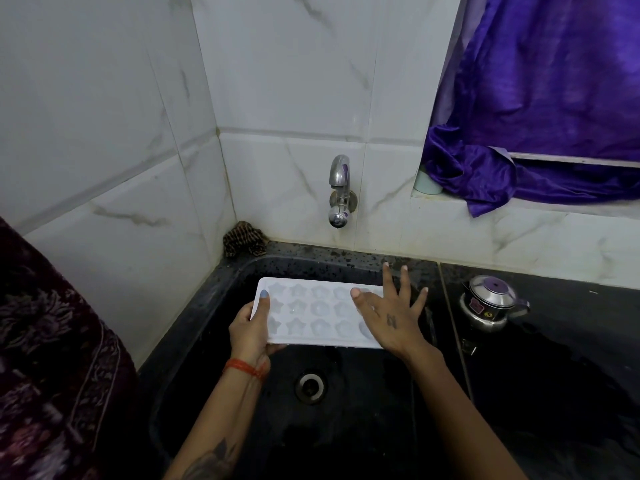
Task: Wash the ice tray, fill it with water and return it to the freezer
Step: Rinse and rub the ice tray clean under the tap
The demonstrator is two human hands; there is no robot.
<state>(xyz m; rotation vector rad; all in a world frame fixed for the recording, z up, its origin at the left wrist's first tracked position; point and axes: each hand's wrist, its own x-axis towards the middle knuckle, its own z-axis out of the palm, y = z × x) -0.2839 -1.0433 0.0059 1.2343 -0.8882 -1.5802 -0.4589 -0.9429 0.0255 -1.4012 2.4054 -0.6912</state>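
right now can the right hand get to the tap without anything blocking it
Probably yes. The right hand lies open with spread fingers over the right end of the ice tray, gripping nothing, and the tap is on the wall above with nothing between them. The left hand holds the tray.

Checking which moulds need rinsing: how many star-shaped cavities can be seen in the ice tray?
6 star cavities show on the ice tray, in its two left columns, three rows each; the first is partly behind the left hand thumb. The right hand may hide others.

Steel kettle (pixel 490 303) on black counter (pixel 571 341); purple curtain (pixel 540 98), brown scrubber (pixel 245 243) in corner.
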